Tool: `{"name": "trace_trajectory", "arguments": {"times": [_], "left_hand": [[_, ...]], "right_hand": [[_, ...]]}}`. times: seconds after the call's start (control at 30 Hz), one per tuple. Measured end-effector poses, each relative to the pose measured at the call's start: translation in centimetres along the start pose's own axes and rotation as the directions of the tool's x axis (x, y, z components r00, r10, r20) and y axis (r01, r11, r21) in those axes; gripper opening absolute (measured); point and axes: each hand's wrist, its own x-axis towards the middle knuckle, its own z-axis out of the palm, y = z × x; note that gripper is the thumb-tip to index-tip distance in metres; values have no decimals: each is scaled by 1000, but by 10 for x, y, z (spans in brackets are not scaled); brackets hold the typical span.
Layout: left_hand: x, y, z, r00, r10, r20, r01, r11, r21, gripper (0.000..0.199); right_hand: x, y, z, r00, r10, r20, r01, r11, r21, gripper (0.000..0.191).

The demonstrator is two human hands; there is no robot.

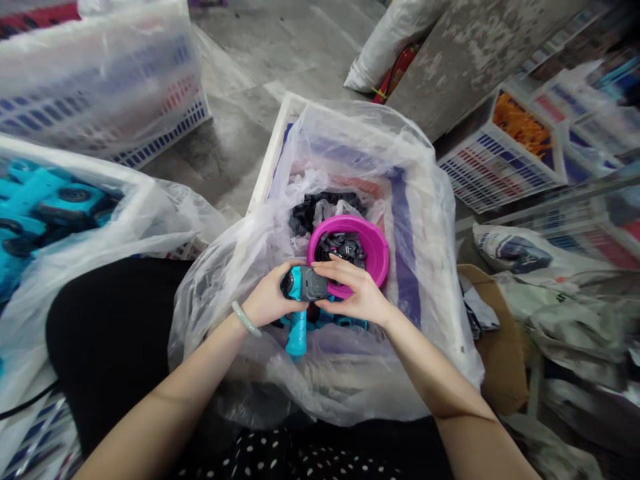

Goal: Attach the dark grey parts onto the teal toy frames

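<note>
My left hand and my right hand together hold a turquoise toy part with a grey piece and a black wheel on it. A turquoise stem of the toy hangs down below my hands. Right behind them a magenta bowl holds several small black parts. All of this sits inside a white crate lined with a clear plastic bag. A pale green bangle circles my left wrist.
At the left, a bag-lined crate holds several turquoise toy bodies with black wheels. More lined crates stand at the top left and right. A cardboard box and loose bags lie at the right. Concrete floor lies beyond.
</note>
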Motion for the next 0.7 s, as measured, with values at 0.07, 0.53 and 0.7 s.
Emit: {"name": "trace_trajectory", "arguments": {"times": [0.07,0.53,0.7], "left_hand": [[0,-1,2,1000,11,-16,-11,1000,15,72],[0,9,11,983,-162,-87,106,884,-455,50],[0,11,19,984,-71,-164,-19,870,-492,46]], "right_hand": [[1,2,5,1000,-26,3,26,999,-28,54],[-1,9,21,959,278,53,-280,906,319,72],[3,24,37,827,450,338,-540,467,700,96]]}}
